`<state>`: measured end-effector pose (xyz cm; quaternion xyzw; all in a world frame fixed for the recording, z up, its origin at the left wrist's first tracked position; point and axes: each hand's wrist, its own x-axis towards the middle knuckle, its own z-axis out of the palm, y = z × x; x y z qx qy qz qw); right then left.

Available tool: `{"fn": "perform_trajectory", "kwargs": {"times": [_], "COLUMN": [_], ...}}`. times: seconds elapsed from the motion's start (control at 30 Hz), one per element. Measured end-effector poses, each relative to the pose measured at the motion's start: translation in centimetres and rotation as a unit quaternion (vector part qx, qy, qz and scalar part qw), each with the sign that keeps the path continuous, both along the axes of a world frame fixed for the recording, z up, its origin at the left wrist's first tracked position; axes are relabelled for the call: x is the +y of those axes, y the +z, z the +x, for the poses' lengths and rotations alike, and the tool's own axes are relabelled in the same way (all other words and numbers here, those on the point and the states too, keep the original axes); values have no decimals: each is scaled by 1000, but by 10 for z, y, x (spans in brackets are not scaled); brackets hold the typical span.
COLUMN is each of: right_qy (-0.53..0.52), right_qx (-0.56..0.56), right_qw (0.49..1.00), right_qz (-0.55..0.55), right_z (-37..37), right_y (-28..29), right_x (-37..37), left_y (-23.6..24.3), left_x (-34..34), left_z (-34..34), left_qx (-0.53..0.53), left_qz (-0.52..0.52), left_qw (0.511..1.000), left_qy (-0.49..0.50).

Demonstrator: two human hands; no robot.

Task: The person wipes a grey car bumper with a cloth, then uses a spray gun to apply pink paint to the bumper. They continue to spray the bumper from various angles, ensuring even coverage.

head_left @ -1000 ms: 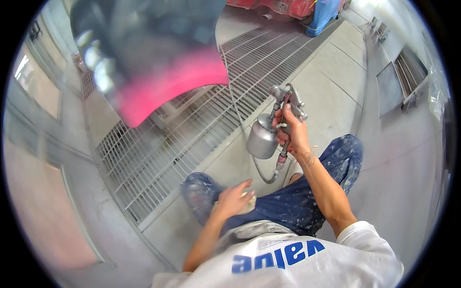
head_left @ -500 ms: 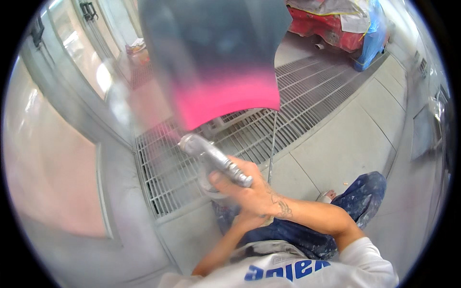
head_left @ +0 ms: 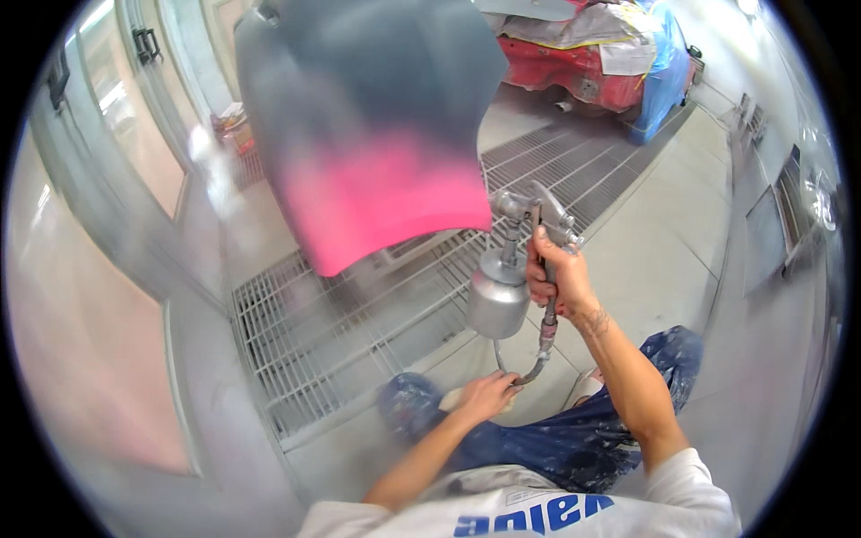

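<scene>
A silver spray gun (head_left: 541,211) with a round metal cup (head_left: 499,296) is in my right hand (head_left: 560,276), whose fingers wrap around its handle. The gun points left at the lower right corner of a large curved panel (head_left: 377,99), dark grey above with a wet-looking pink band (head_left: 386,202) along its lower edge. From the handle a hose (head_left: 543,354) curves down to my left hand (head_left: 489,396), which is closed on it near my knee. Something pale beige, partly hidden, shows beside the left hand.
Below the panel lies a metal floor grating (head_left: 314,350). A red car body (head_left: 565,76), partly masked with paper and blue plastic sheet (head_left: 662,81), stands at the far right. Doors with pale panels (head_left: 90,305) line the left. A small littered stand (head_left: 231,125) is at the far left.
My right hand has carried the spray gun from the panel's lower left corner to its lower right. The pink band reaches higher up the panel. My left hand shows more clearly on the hose.
</scene>
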<state>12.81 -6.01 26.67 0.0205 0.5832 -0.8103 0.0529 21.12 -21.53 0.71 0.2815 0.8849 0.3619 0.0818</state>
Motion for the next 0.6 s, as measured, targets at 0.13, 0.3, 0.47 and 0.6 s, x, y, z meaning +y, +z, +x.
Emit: {"fn": "perform_trajectory", "kwargs": {"times": [0.13, 0.3, 0.47, 0.6], "right_qy": [-53, -183, -163, -14], "right_qx": [-15, 34, 64, 124], "right_qw": [998, 981, 976, 985], "right_qz": [-10, 48, 127, 116], "right_z": [-11, -1, 10, 30], "right_y": [-8, 2, 21, 48], "right_x": [40, 29, -24, -93], "left_y": [-10, -15, 0, 13], "left_x": [9, 2, -20, -42], "left_z": [-9, -10, 9, 48], "left_qx": [37, 16, -29, -66], "left_qz": [-21, 13, 39, 94], "left_qw": [999, 999, 999, 991], "left_qy": [-22, -33, 6, 68]}}
